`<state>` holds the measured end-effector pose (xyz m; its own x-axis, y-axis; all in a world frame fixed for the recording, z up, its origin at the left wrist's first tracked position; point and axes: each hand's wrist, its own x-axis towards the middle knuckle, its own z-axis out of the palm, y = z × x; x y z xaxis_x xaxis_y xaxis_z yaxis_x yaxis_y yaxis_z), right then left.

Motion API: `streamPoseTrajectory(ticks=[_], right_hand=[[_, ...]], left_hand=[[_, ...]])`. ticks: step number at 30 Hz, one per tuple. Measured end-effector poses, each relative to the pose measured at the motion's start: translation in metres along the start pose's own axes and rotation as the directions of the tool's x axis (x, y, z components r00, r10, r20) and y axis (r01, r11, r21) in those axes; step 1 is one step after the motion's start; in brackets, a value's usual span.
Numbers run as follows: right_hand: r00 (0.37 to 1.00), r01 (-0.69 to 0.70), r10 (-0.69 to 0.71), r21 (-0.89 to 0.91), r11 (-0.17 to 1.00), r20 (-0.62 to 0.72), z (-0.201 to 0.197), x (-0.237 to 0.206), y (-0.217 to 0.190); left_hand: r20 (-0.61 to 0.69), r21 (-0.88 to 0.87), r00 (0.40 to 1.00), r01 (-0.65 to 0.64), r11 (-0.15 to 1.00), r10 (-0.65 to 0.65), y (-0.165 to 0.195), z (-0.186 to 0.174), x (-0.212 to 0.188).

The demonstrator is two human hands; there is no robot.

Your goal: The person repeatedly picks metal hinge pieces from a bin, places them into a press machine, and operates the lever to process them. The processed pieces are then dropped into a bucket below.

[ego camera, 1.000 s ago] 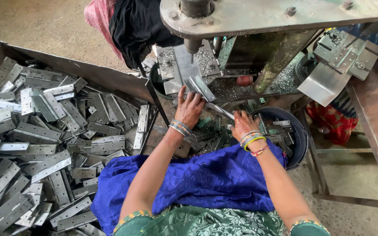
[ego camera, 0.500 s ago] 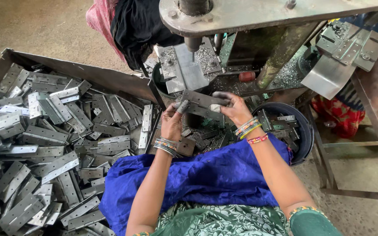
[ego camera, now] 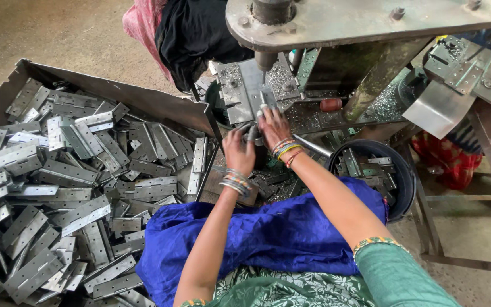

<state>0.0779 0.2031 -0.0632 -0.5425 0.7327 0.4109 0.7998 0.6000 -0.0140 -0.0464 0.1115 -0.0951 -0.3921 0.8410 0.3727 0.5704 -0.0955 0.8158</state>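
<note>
While hands (ego camera: 254, 142) work, hinges (ego camera: 75, 187) litter the concrete floor (ego camera: 58, 34).

Two hands – left hand (ego camera: 238, 149) and right hand (ego camera: 272, 126). One metal tray (ego camera: 143, 101) with too many grey hinges (ego camera: 75, 170) to count. One black bucket (ego camera: 404, 187), one blue cloth (ego camera: 274, 233) – one press machine (ego camera: 359, 23).
</note>
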Motion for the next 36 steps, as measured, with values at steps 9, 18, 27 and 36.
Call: streamPoseTrajectory(ticks=[9,18,27,36], right_hand=[[0.648,-0.425,0.488,-0.254,0.869,0.584,-0.048,-0.097,0.061],[0.629,-0.45,0.419,-0.133,0.883,0.655,-0.009,-0.153,0.069],[0.354,-0.311,0.399,-0.296,0.903,0.846,0.024,-0.137,0.049],[0.601,-0.317,0.344,-0.18,0.931,0.721,-0.015,-0.144,0.091]], left_hand=[[0.309,0.542,0.939,-0.303,0.784,0.149,0.026,0.045,0.037],[0.226,0.512,0.955,-0.285,0.81,0.194,0.027,0.045,0.059],[0.277,0.565,0.947,-0.296,0.77,0.16,0.023,0.044,0.067],[0.285,0.608,0.945,-0.307,0.733,0.159,0.018,0.054,0.072]])
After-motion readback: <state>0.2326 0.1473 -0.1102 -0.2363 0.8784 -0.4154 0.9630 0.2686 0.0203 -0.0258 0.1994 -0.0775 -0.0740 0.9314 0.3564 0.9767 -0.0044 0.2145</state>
